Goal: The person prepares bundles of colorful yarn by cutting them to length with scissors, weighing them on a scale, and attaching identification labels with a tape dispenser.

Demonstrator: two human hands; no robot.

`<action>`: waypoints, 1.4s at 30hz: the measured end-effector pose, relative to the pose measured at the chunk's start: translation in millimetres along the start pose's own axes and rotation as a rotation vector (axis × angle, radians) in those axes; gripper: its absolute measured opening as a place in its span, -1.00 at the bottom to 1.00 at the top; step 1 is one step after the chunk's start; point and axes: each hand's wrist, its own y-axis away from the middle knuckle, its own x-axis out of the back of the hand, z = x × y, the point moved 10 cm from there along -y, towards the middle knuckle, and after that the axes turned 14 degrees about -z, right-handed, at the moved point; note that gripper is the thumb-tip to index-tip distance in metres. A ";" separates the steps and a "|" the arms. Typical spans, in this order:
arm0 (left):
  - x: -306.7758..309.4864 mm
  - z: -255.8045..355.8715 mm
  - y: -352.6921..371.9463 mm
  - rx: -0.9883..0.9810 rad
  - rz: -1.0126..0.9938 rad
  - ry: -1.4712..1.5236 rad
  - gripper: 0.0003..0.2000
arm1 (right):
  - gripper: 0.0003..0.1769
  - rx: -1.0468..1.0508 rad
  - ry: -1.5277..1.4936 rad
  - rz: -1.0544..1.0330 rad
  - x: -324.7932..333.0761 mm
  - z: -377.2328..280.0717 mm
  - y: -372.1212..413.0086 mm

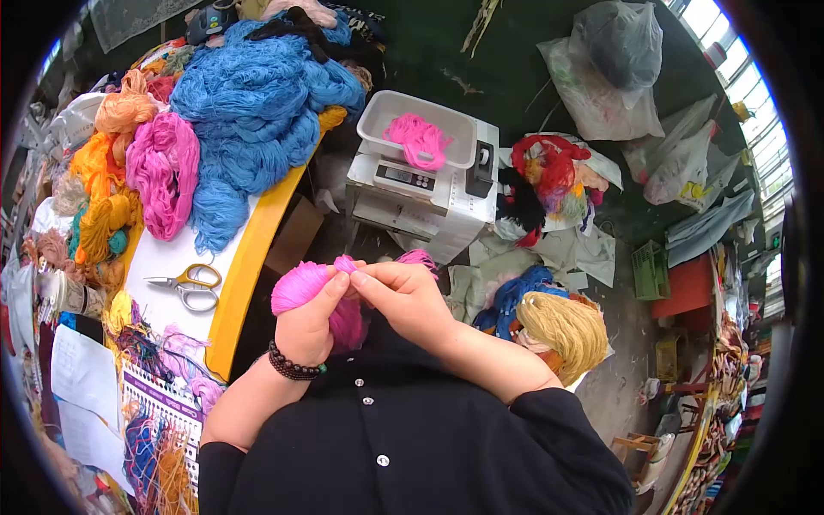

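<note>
A bright pink yarn skein [298, 288] is between my two hands, in front of my chest. My left hand [311, 322] is closed around it, thumb on top. Thumb and fingers of my right hand [402, 292] pinch the same skein close to the left thumb, where the strands bunch together. A pink tail of yarn [418, 260] shows beyond my right hand. Part of the skein hangs below my left hand; the palms are hidden. Yellow-handled scissors [193, 285] lie on the table to the left, blades spread.
A digital scale [405, 178] bears a white tray [371, 129] with pink yarn [418, 140]. Blue yarn [257, 94] and a magenta skein [163, 176] are heaped on the yellow-edged table [245, 283]. Beige yarn [562, 335] sits at right; plastic bags [601, 77] lie beyond.
</note>
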 end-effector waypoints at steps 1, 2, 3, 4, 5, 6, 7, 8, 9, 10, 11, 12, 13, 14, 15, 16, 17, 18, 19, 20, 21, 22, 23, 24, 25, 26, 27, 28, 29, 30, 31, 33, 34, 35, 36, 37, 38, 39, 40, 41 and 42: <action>-1.3 -0.4 0.6 0.002 0.000 -0.002 -0.77 | -0.76 0.001 -0.003 0.002 -0.8 0.8 0.1; -1.9 1.6 2.6 -0.023 0.021 -0.008 -0.78 | -0.76 -0.001 -0.052 -0.001 -2.1 3.3 1.1; -2.4 4.2 4.2 -0.051 0.043 -0.013 -0.80 | -0.76 -0.003 -0.100 -0.006 -3.6 5.8 1.6; -5.6 5.1 4.6 -0.050 0.045 -0.015 -0.80 | -0.76 -0.003 -0.103 -0.006 -4.9 7.8 1.6; -9.2 7.5 5.0 -0.057 0.049 -0.005 -0.80 | -0.76 -0.008 -0.149 0.010 -4.9 11.7 1.7; -11.0 9.9 5.1 -0.066 0.052 0.003 -0.81 | -0.76 -0.010 -0.194 0.025 -4.1 14.4 1.6; -10.1 9.2 5.1 -0.068 0.053 0.000 -0.81 | -0.76 -0.008 -0.196 0.023 -3.2 14.7 1.7; -5.1 6.8 6.4 -0.062 0.087 -0.025 -0.81 | -0.77 -0.035 -0.282 0.010 -3.6 19.6 2.6; -0.8 4.9 6.9 -0.058 0.119 -0.051 -0.81 | -0.77 -0.061 -0.367 -0.002 -4.3 24.2 3.0; -0.2 3.8 6.1 -0.057 0.118 -0.052 -0.81 | -0.77 -0.059 -0.368 -0.002 -3.8 24.9 2.9; 1.5 1.6 5.5 -0.047 0.131 -0.036 -0.83 | -0.77 -0.063 -0.379 -0.001 -3.5 26.2 2.9; 3.1 -1.3 6.0 -0.034 0.144 -0.020 -0.84 | -0.77 -0.068 -0.392 0.001 -3.3 28.0 3.6; 3.7 -3.3 6.3 -0.032 0.145 -0.021 -0.84 | -0.77 -0.068 -0.394 0.001 -1.7 29.3 3.7; 4.9 -2.0 5.9 -0.050 0.153 -0.058 -0.85 | -0.77 -0.092 -0.356 0.002 1.6 31.7 3.0; 5.5 -1.2 7.1 -0.062 0.163 -0.095 -0.87 | -0.77 -0.119 -0.322 0.005 3.5 35.6 4.2; 4.8 -1.6 6.8 -0.060 0.163 -0.096 -0.87 | -0.77 -0.119 -0.325 0.006 4.5 38.0 4.4; 4.9 -1.2 7.0 -0.055 0.172 -0.114 -0.88 | -0.77 -0.092 -0.300 0.014 5.8 38.0 4.6; 4.7 -0.5 6.7 -0.052 0.180 -0.132 -0.88 | -0.77 -0.064 -0.273 0.021 6.6 34.4 3.8; 3.5 -0.3 6.0 -0.052 0.180 -0.133 -0.88 | -0.77 -0.064 -0.274 0.021 5.8 30.9 3.7; -0.6 1.0 4.9 -0.059 0.156 -0.166 -0.89 | -0.78 -0.059 -0.275 0.031 4.6 24.6 4.8; -4.2 2.0 3.9 -0.065 0.131 -0.199 -0.89 | -0.79 -0.055 -0.276 0.042 4.5 20.7 5.7; -1.6 1.1 5.0 -0.063 0.131 -0.199 -0.89 | -0.79 -0.055 -0.278 0.043 5.9 23.8 6.1; 0.8 1.8 6.3 -0.067 0.108 -0.255 -0.90 | -0.79 -0.061 -0.252 0.022 6.3 28.9 5.8; 0.6 1.9 6.8 -0.069 0.085 -0.310 -0.90 | -0.79 -0.068 -0.227 0.001 6.1 32.3 6.2; -0.1 0.6 6.6 -0.068 0.084 -0.309 -0.90 | -0.79 -0.069 -0.227 0.002 6.3 33.3 6.8; 1.2 3.6 8.1 -0.084 0.122 -0.376 -0.91 | -0.80 -0.057 -0.137 0.016 7.5 31.1 7.2; 2.5 7.0 10.2 -0.098 0.160 -0.444 -0.91 | -0.81 -0.045 -0.049 0.029 8.3 28.6 7.7; 2.2 6.6 10.5 -0.095 0.163 -0.445 -0.91 | -0.81 -0.047 -0.052 0.028 7.3 28.8 8.2; 1.7 9.7 10.9 -0.111 0.180 -0.495 -0.90 | -0.81 -0.043 -0.043 0.036 7.4 27.3 8.8; 1.3 12.8 11.5 -0.127 0.196 -0.545 -0.89 | -0.81 -0.038 -0.033 0.045 8.1 26.2 9.3; 2.7 11.9 11.6 -0.126 0.196 -0.546 -0.89 | -0.81 -0.038 -0.035 0.045 8.2 26.9 9.2; 8.9 8.3 11.4 -0.119 0.197 -0.549 -0.88 | -0.82 -0.024 -0.061 0.045 9.0 27.1 8.4; 12.0 7.1 11.3 -0.118 0.196 -0.549 -0.88 | -0.82 -0.024 -0.061 0.047 9.5 27.0 7.9; 14.9 5.0 10.9 -0.112 0.188 -0.533 -0.86 | -0.81 -0.048 -0.132 0.047 9.4 30.7 7.7; 11.4 7.1 8.9 -0.107 0.180 -0.517 -0.84 | -0.81 -0.072 -0.202 0.046 9.3 34.1 7.3; 6.9 11.7 8.2 -0.106 0.179 -0.517 -0.84 | -0.81 -0.071 -0.202 0.047 10.5 32.7 6.6; 0.1 7.2 4.6 -0.055 0.117 -0.314 -0.81 | -0.81 -0.078 -0.415 0.050 10.4 36.7 6.2; -8.8 1.8 0.0 -0.002 0.054 -0.111 -0.78 | -0.80 -0.082 -0.628 0.055 10.3 40.3 6.0; -10.7 1.9 -5.1 0.057 -0.080 -0.012 -0.73 | -0.80 -0.096 -0.687 0.031 17.5 39.2 6.7; 3.6 2.2 0.6 0.070 0.055 0.137 -0.76 | -0.80 -0.091 -0.864 0.027 28.0 31.7 11.9; -10.5 10.0 -3.0 0.081 -0.272 0.365 -0.78 | -0.78 -0.080 -0.988 0.021 42.5 15.4 19.5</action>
